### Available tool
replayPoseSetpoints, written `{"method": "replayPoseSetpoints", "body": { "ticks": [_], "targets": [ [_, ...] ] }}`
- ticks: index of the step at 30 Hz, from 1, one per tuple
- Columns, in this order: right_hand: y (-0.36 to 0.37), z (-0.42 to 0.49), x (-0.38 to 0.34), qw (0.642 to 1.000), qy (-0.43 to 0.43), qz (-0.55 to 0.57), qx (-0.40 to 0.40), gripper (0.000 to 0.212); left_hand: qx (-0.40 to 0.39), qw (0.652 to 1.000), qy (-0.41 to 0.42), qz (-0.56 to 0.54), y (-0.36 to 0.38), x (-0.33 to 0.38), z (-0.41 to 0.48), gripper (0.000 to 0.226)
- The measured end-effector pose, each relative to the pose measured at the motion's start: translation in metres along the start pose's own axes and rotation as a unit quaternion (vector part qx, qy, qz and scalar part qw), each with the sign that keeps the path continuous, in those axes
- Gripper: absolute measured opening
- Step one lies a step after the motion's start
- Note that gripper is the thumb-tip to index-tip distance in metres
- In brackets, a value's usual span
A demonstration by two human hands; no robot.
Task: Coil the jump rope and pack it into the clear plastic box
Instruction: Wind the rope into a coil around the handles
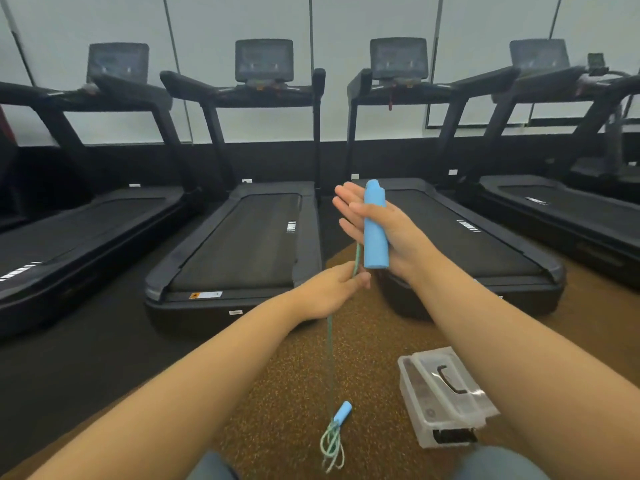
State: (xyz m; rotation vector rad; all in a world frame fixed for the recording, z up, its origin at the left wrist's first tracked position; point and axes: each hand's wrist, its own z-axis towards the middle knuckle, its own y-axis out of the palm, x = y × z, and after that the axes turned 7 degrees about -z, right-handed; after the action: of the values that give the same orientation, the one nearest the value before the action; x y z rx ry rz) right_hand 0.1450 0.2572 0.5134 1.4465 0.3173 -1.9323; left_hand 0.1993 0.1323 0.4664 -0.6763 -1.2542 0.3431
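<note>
My right hand (388,226) holds one blue foam handle (374,225) of the jump rope upright against its palm under the thumb, fingers stretched out to the left. Just below it, my left hand (332,289) pinches the green rope (330,355), which runs from the handle down through the fingers. The rope hangs to the floor, where the second blue handle (343,413) lies with a few loose loops (332,445) beside it. The clear plastic box (440,396) sits on the floor at lower right, its lid with a black handle lying across it; my right forearm covers part of it.
Several black treadmills (242,237) stand in a row ahead, their rear ends close to my hands. The floor under me is brown speckled rubber (294,393), dark rubber to the left. My knees show at the bottom edge.
</note>
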Motion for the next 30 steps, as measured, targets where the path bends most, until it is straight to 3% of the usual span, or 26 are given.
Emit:
{"method": "replayPoseSetpoints", "body": {
  "ticks": [3,6,9,11,18,24,30],
  "targets": [
    [-0.002,-0.002,-0.003,0.994,0.009,-0.106,0.006,0.059,-0.011,0.996,0.008,0.083,-0.007,0.006,-0.009,0.026],
    [-0.003,-0.008,0.001,0.975,0.019,-0.219,-0.041,0.071,-0.008,0.991,0.020,0.129,-0.023,0.015,-0.016,0.028],
    [0.004,-0.016,0.009,0.933,0.007,-0.356,-0.059,0.066,-0.035,0.987,0.043,0.154,-0.037,0.023,-0.024,0.012],
    [0.007,-0.016,0.015,0.899,-0.023,-0.435,-0.039,0.061,-0.047,0.981,0.048,0.184,-0.041,0.027,-0.030,0.025],
    [0.012,-0.028,0.031,0.891,-0.035,-0.453,0.016,0.041,-0.015,0.976,0.070,0.205,-0.045,0.021,-0.037,0.029],
    [0.012,-0.042,0.039,0.934,-0.003,-0.354,-0.050,0.028,-0.014,0.985,0.066,0.161,-0.045,0.019,-0.039,0.032],
    [0.006,-0.054,0.038,0.937,0.040,-0.335,-0.091,0.035,0.016,0.986,0.051,0.161,-0.037,0.014,-0.031,0.028]
  ]
}}
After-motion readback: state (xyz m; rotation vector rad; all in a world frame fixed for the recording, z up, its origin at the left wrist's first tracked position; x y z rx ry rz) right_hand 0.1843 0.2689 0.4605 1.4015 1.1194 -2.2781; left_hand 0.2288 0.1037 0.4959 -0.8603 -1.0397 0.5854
